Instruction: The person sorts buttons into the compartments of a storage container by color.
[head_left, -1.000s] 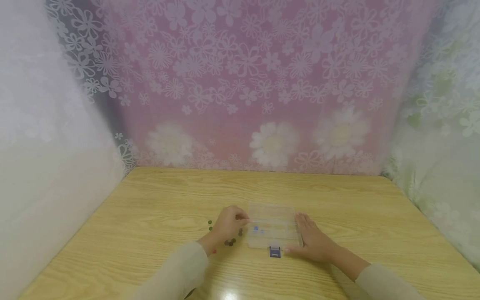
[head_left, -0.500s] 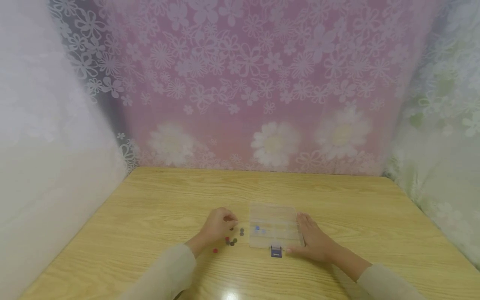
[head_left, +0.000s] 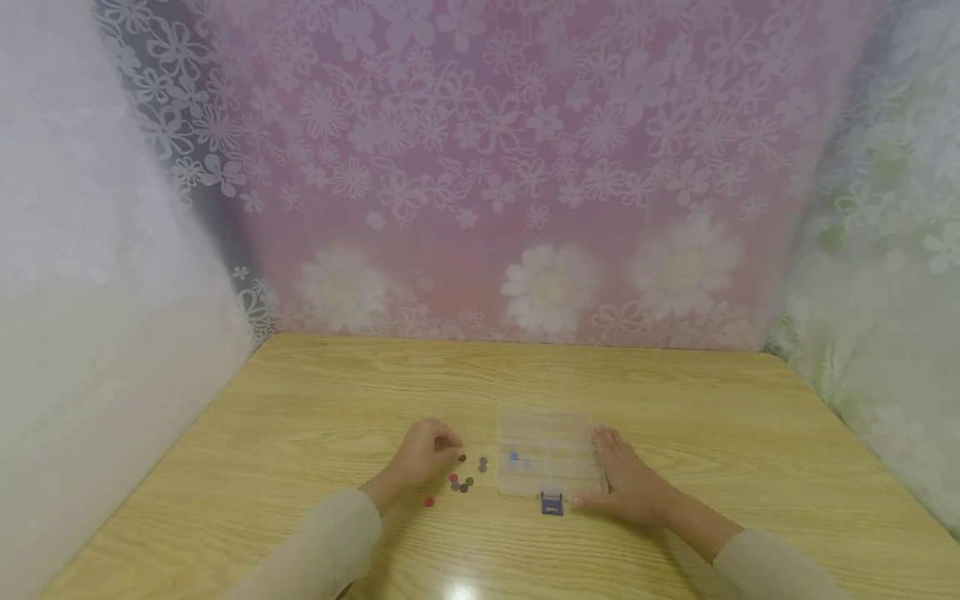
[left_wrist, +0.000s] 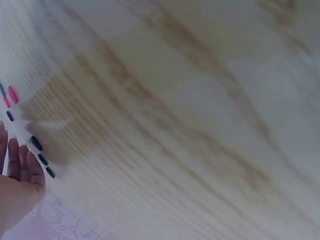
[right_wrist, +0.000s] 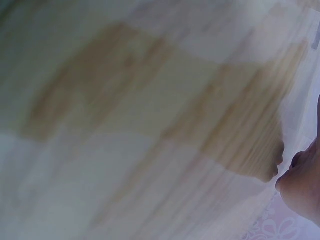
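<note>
My left hand point(head_left: 426, 454) hovers low over the table, fingertips beside a dark disc point(head_left: 462, 457). In the left wrist view its fingers are loosely bent, with nothing visible between them, and two green discs point(left_wrist: 43, 159) lie close by. Straight-fingered, my right hand point(head_left: 633, 483) rests along the right side of a clear plastic compartment box point(head_left: 525, 483), thumb at its front corner. A dark blue latch point(head_left: 552, 504) hangs from the box's front edge. Inside on the left are small blue pieces point(head_left: 514, 457). Whether the lid is raised, I cannot tell.
Between left hand and box lie two grey discs point(head_left: 483, 464). A small cluster of dark discs point(head_left: 463, 488) with a red disc point(head_left: 453, 477) is nearer me, and another red disc point(head_left: 429, 502) lies apart. Flowered curtains point(head_left: 525, 167) bound the wooden table point(head_left: 337, 375).
My left hand has drawn back leftward from the box's left edge to the loose discs, uncovering several of them. The right hand and the box have stayed in place.
</note>
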